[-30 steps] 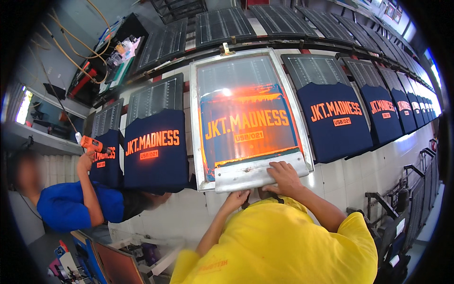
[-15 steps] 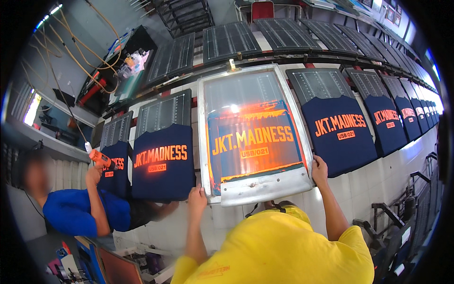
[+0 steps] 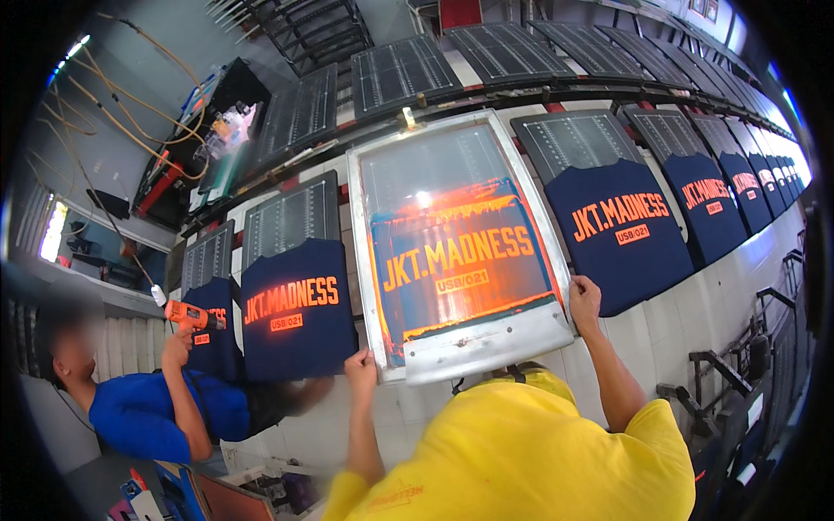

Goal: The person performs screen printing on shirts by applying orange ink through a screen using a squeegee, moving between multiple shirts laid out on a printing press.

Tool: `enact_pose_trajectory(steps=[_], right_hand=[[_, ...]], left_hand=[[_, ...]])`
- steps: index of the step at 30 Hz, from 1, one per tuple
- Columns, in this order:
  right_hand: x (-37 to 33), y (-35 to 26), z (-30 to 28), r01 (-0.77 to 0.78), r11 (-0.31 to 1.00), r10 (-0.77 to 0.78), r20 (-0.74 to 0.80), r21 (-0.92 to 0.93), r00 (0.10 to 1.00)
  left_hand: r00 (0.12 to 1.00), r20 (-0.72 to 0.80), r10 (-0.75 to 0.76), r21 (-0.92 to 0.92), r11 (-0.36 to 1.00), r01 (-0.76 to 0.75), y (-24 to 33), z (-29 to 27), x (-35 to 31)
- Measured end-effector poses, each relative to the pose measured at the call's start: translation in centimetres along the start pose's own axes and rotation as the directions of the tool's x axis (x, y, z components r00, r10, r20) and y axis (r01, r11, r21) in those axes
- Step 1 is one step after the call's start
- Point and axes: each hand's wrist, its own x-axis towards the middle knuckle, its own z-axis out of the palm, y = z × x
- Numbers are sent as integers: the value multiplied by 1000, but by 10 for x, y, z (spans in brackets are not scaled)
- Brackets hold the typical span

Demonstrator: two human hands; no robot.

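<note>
A metal-edged silkscreen frame lies over a dark blue shirt on a board in front of me. Orange ink streaks its mesh, and the shirt's orange lettering shows through. Across the frame's near end rests a wide, pale metal squeegee. My left hand is closed on the frame's near left corner, and my right hand grips the near right corner. Neither hand touches the squeegee. Whether the mesh presses on the shirt or sits just above it, I cannot tell.
On boards to either side lie printed navy shirts: a left one, a right one and several beyond. At left, a person in blue holds an orange heat gun by a shirt. Bare boards line the far side.
My viewpoint has turned slightly, so the whole scene sits tilted in the picture. Both hands keep their hold on the frame's corners. The person with the heat gun stays at the left.
</note>
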Motion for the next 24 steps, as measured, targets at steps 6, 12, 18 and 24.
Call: enact_pose_trajectory(steps=[6, 12, 18, 24], right_hand=[[6, -19, -18, 144, 966, -105, 183, -215, 978], [-36, -94, -74, 753, 629, -475, 672, -192, 568], [-28, -114, -68, 887, 429, -314, 892, -172, 325], [14, -102, -36, 826, 489, -341, 810, -281, 478]], left_hand=[[991, -94, 91, 81, 993, -83, 30, -3, -13], [799, 252, 546, 283, 748, -601, 122, -33, -69], [648, 494, 580, 363, 540, -759, 140, -15, -74], [766, 535, 357, 430, 665, -611, 180, -4, -10]])
